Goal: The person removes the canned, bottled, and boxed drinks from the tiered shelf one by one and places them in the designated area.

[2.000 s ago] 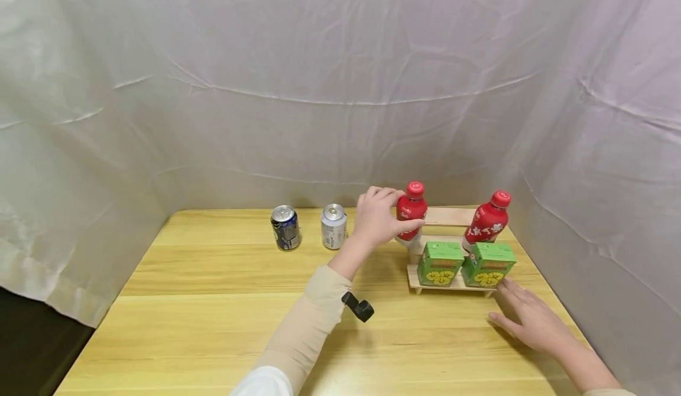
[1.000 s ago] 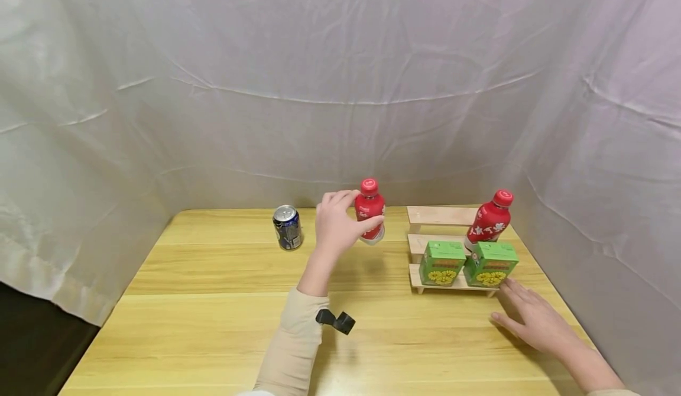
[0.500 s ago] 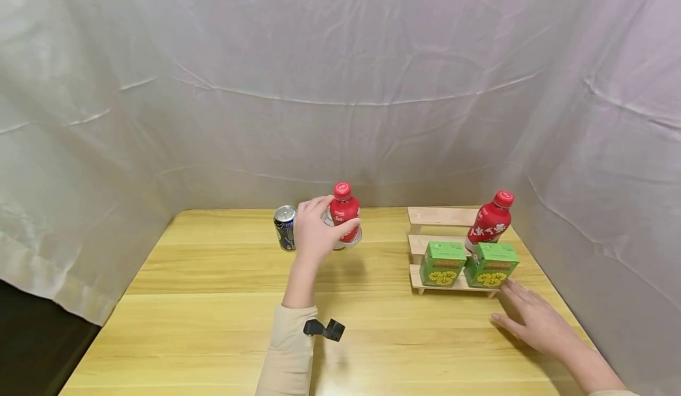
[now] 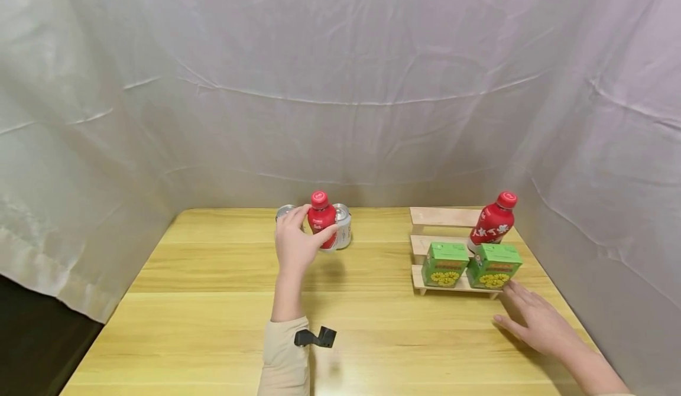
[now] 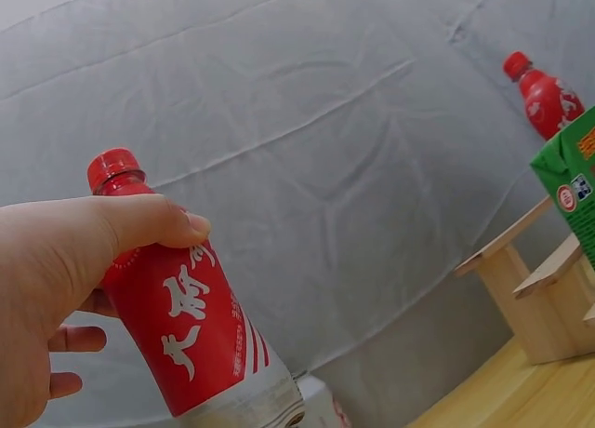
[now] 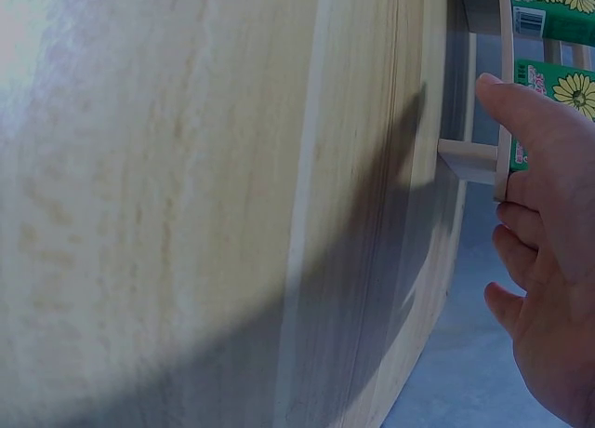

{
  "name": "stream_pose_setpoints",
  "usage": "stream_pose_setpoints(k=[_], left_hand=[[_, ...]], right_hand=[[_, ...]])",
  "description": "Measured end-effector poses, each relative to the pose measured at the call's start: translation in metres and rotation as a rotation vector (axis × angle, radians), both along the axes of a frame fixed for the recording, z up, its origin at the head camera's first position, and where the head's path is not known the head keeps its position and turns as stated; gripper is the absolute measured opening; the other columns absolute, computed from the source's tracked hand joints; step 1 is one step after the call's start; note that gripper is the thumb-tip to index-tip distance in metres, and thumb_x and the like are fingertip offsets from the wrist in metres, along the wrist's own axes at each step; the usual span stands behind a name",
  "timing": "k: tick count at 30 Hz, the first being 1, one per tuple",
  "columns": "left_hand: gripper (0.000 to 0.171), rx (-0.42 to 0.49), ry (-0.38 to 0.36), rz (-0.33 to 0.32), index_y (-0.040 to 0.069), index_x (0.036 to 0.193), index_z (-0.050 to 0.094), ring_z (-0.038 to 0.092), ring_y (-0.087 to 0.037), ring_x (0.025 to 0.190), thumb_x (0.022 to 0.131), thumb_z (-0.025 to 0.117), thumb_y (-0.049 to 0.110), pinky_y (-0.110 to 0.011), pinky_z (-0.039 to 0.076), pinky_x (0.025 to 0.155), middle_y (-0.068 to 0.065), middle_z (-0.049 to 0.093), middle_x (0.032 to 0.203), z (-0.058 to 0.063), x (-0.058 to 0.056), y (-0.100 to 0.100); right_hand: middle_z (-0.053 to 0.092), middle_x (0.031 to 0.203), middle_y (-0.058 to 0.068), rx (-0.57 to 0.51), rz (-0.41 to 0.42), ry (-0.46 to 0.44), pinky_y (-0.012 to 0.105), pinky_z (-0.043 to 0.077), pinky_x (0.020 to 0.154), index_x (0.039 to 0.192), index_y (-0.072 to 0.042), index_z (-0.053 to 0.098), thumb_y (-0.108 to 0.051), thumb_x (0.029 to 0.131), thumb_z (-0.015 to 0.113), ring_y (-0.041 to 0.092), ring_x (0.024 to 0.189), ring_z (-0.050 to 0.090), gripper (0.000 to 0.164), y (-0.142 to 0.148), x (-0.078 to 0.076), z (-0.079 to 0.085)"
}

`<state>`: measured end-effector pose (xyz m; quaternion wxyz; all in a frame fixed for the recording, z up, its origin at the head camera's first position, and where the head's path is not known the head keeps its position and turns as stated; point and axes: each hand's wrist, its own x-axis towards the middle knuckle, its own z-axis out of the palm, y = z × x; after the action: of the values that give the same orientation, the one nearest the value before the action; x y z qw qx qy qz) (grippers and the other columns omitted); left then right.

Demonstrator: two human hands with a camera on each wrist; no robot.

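Note:
My left hand (image 4: 294, 245) grips a red plastic drink bottle (image 4: 321, 217) between thumb and fingers. It is in front of a white-and-silver can (image 4: 344, 229) and to the right of a dark can (image 4: 285, 209), both partly hidden. In the left wrist view the bottle (image 5: 186, 326) shows white lettering and a pale lower part. My right hand (image 4: 537, 319) lies low with extended fingers at the right front corner of a stepped wooden rack (image 4: 444, 216); whether it touches the rack is unclear.
Two green juice cartons (image 4: 446, 263) with yellow flowers stand on the rack's lowest step. A second red bottle (image 4: 492, 223) is behind the right carton. Pale cloth (image 4: 340, 118) walls the wooden table (image 4: 213, 313) at the back and sides.
My left hand has lifted the red bottle off the rack and carried it left, to in front of the cans. My right hand has stayed by the rack's corner.

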<state>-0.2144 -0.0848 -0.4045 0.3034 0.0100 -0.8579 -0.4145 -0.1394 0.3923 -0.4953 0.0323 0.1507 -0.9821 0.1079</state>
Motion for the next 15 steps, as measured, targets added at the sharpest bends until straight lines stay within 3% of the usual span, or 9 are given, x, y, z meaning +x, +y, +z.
stream_pose_setpoints(k=[15], left_hand=[[0.065,0.130,-0.132,0.068,0.015,0.123,0.065,0.047,-0.029,0.113,0.068,0.085,0.045,-0.051,0.043,0.093,-0.008,0.064,0.124,-0.015,0.010,-0.025]], right_hand=[[0.035,0.146,0.036,-0.013,0.007,0.001,0.063,0.026,0.110,0.140,0.011,0.043,-0.047,0.091,0.063,0.053,0.131,0.039,0.078,0.000,0.000,0.000]])
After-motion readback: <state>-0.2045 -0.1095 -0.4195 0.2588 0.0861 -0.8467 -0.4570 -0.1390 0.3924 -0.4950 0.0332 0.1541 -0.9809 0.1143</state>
